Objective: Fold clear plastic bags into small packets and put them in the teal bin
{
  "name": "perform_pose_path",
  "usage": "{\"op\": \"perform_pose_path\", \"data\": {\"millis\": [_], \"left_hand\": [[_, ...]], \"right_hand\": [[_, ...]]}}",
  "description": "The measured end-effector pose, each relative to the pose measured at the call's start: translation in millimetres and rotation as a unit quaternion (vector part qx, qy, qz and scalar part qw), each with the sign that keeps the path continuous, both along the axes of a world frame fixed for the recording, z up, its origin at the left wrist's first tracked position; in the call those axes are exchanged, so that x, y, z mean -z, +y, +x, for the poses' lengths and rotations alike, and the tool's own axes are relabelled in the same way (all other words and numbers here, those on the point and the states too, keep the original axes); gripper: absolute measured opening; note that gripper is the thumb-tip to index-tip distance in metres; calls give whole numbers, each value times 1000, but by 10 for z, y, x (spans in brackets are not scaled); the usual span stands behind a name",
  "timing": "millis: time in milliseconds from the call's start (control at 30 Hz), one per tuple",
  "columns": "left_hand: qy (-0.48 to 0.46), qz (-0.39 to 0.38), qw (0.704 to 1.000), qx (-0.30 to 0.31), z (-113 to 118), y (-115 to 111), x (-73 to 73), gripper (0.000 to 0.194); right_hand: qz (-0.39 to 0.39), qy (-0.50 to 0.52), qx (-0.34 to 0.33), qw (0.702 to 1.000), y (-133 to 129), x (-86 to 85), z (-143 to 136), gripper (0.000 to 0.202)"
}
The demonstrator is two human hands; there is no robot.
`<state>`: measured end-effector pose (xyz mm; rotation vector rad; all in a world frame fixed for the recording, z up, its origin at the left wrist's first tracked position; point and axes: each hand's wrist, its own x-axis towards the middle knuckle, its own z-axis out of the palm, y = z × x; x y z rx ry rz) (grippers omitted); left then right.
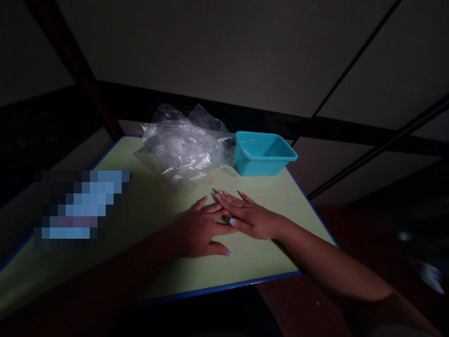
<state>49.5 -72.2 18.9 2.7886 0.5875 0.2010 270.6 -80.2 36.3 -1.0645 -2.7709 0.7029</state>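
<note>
My left hand (201,231) lies on the table top with its fingers spread and its thumb stretched to the right. Partly over the fingers of that hand rests my right hand (250,215), also with its fingers stretched out. Neither hand holds anything that I can see. Beyond them is a crumpled heap of clear plastic bags (185,145). To the right of the heap, and touching or nearly touching it, stands a turquoise plastic basin (261,166), whose visible inside shows no contents.
The pale yellow-green table (259,260) has a blue edge. On its left lies a blurred-out bluish rectangular thing (87,201), its kind hidden. A panelled wall (217,51) rises behind the table. Dark reddish floor (298,302) shows at the right.
</note>
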Motion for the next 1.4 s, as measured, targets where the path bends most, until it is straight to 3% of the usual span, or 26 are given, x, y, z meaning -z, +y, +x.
{"op": "perform_pose_path", "data": {"millis": [200, 433, 533, 633, 733, 867, 1000, 1200, 1400], "left_hand": [[-120, 1, 993, 10, 28, 60, -113, 25], [-237, 8, 960, -146, -5, 186, -242, 31], [-246, -1, 961, -123, -7, 191, -217, 25], [-234, -16, 971, -48, 3, 159, -175, 19], [-180, 0, 983, -29, 0, 132, -140, 23], [-87, 30, 996, -11, -31, 125, -88, 45], [11, 17, 1000, -14, -52, 118, -47, 62], [18, 14, 999, -29, -74, 132, -47, 49], [-6, 48, 998, -45, -106, 176, -79, 39]], "right_hand": [[2, -26, 21, 999, -3, -1, -14, 64], [40, -84, 38, 995, -3, 42, -57, 69], [41, -70, 62, 995, 16, 62, -58, 70], [16, -8, 69, 997, 76, 70, 8, 65], [-4, 52, 88, 995, 154, 56, 119, 59], [18, 42, 110, 993, 206, 18, 208, 60], [11, 12, 69, 997, 162, -17, 178, 60], [-16, 0, 25, 1000, 42, -57, 79, 59], [33, -60, 19, 997, -9, 6, 18, 64]]}}
